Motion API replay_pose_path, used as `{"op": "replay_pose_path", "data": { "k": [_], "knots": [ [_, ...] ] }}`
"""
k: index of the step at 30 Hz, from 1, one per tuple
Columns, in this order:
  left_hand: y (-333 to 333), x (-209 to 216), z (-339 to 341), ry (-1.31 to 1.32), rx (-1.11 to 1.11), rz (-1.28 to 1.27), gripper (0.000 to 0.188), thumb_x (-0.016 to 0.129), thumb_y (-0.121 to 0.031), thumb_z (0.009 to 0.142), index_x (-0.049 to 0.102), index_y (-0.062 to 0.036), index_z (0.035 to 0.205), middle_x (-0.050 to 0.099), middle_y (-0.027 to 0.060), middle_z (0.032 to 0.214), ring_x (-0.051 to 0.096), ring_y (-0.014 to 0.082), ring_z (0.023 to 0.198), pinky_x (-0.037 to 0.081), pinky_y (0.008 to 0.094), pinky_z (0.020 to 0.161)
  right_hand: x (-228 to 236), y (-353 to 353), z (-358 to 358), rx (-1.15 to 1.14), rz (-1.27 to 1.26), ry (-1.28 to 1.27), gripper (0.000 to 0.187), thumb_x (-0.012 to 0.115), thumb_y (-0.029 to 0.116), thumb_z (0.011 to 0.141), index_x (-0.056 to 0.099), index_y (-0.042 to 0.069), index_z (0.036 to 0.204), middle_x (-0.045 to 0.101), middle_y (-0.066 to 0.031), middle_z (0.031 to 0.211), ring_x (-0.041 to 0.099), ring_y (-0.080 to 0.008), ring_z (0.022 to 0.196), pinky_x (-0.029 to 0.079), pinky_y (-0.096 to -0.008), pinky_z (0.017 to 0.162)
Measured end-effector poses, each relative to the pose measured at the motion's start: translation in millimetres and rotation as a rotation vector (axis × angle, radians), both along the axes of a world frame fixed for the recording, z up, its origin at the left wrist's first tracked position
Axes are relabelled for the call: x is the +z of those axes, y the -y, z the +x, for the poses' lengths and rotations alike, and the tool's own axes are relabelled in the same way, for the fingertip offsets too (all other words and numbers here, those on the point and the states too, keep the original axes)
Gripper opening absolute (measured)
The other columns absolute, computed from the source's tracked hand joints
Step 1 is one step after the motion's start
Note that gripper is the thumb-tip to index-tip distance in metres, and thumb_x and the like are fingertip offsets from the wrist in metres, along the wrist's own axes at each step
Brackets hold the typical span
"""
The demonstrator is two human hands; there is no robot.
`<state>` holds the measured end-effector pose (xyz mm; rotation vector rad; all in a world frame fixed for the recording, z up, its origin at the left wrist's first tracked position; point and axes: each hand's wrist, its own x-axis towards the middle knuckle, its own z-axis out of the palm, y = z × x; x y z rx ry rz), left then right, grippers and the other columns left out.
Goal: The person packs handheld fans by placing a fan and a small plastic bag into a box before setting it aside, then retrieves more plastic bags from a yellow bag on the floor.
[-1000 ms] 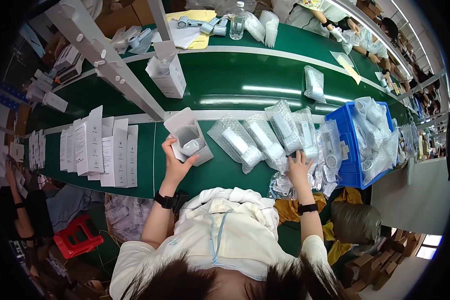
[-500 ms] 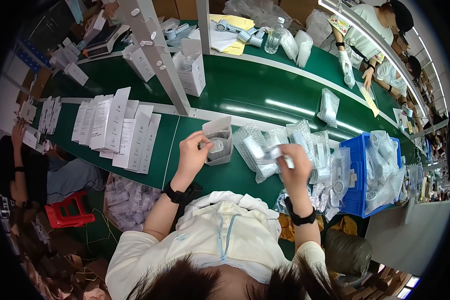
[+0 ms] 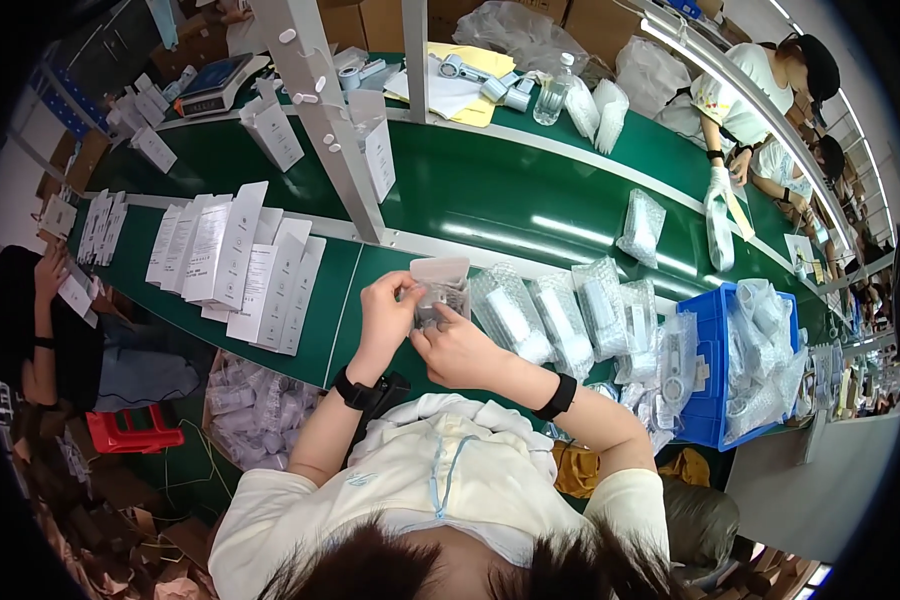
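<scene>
An open white carton point(image 3: 442, 268) stands on the green bench in front of me, its flap raised at the back. My left hand point(image 3: 385, 312) is closed on the carton's left edge, thumb and fingertips at the rim. My right hand point(image 3: 457, 348) reaches across to the carton's opening. Its fingers are bent together at the mouth, and whatever they hold is hidden. Inside the carton, greyish clear wrapping shows between the hands. Just right of it lies a row of bubble-wrap pouches point(image 3: 510, 312) with pale items inside.
Folded white cartons point(image 3: 215, 250) stand in rows at left. A blue crate point(image 3: 708, 365) of bubble-wrapped items sits at right. Beyond a metal post point(image 3: 335, 130) runs a green belt bearing a wrapped pouch point(image 3: 641, 228). Co-workers are at far right and left.
My right hand has moved left from the bubble-wrap pouches to the carton's mouth; the small silvery-white item it carried no longer shows. The pouch on the belt has shifted slightly left and nearer.
</scene>
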<state>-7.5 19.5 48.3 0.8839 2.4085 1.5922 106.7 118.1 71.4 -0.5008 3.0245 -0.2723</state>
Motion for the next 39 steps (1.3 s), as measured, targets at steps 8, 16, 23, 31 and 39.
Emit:
{"op": "replay_pose_path", "data": {
  "k": [8,16,23,31,39],
  "knots": [
    [19.0,-1.8,-11.2,0.267,-0.241,0.08,0.022,0.065,0.0,0.07,0.053,-0.0015,0.087,0.058,0.007,0.092,0.055,0.0116,0.083,0.044,0.0242,0.069,-21.4,-46.9,-0.2,-0.111,-0.495,-0.61,0.081,0.074,0.015,0.06,0.032,0.006,0.129,0.042,-0.0175,0.122,0.04,-0.0256,0.119,0.027,-0.0398,0.102],
    [103.1,46.1,-125.8,-0.851,0.65,-0.703,0.078,0.072,-0.026,0.066,0.032,-0.0081,0.131,0.023,0.0162,0.14,0.01,0.0362,0.132,0.018,0.0556,0.1,-23.7,-84.5,-15.1,-0.48,-1.334,-0.004,0.109,0.079,0.009,0.059,0.005,0.008,0.139,0.027,-0.0121,0.137,0.029,-0.0218,0.126,0.025,-0.036,0.103],
    [181.3,27.5,-185.4,-0.191,0.609,-0.947,0.076,0.071,-0.021,0.068,0.031,-0.0039,0.131,0.028,0.024,0.134,0.03,0.0421,0.12,0.028,0.0541,0.095,-21.3,-196.5,-63.8,-0.612,-1.478,-0.218,0.108,0.077,0.007,0.059,0.005,0.01,0.139,0.031,-0.0121,0.135,0.034,-0.0233,0.123,0.032,-0.0366,0.099],
    [85.8,71.0,-35.4,-0.026,-0.18,-0.751,0.085,0.075,-0.02,0.06,0.027,-0.0018,0.128,0.036,0.0231,0.114,0.038,0.0395,0.106,0.034,0.0409,0.092,-58.9,-259.4,-68.9,-0.744,-1.139,-0.376,0.092,0.072,0.017,0.067,0.013,0.012,0.139,0.032,-0.0119,0.135,0.034,-0.0257,0.123,0.031,-0.0398,0.099],
    [10.0,-25.4,13.4,-0.033,-0.205,-1.037,0.103,0.079,-0.029,0.056,0.018,-0.0041,0.135,0.039,0.021,0.111,0.041,0.0363,0.102,0.035,0.0434,0.088,-120.7,-387.5,-34.7,-1.515,-0.196,0.058,0.081,0.069,0.031,0.067,0.028,0.008,0.133,0.047,-0.0235,0.119,0.049,-0.0364,0.106,0.041,-0.0387,0.088]
  ]
}}
